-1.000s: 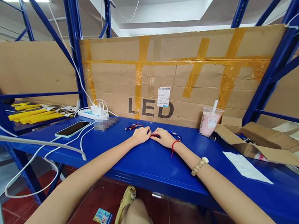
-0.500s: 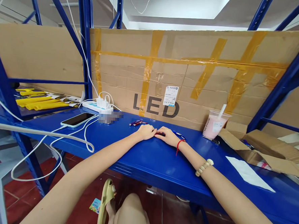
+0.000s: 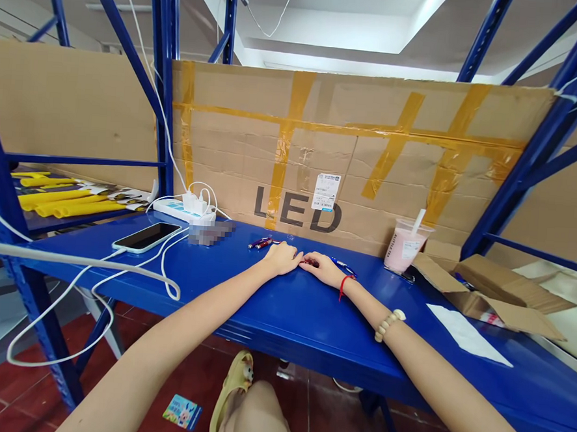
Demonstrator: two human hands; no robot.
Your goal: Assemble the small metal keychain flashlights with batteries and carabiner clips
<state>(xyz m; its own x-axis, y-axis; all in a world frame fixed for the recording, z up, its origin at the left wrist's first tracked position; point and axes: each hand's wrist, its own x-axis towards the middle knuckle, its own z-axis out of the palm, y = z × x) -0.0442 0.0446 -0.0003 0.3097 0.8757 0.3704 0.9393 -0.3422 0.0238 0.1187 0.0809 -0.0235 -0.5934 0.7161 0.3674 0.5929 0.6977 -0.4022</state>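
Note:
My left hand rests on the blue table with its fingers curled, their tips nearly meeting those of my right hand. Whatever it may hold is hidden. My right hand, with a red string and a beaded bracelet on its arm, is closed around a small dark red thing. Fingers cover most of that thing, so its kind cannot be made out. Just beyond my left hand lie red pens. A blue pen lies behind my right hand.
On the left are a phone, white cables and a power strip. To the right stand a pink drink cup, an open cardboard box and a white paper sheet. Tall cardboard closes off the back.
The camera view has shifted slightly. Both hands stay together at the same spot on the table, and more of the dark red thing shows under my right fingers.

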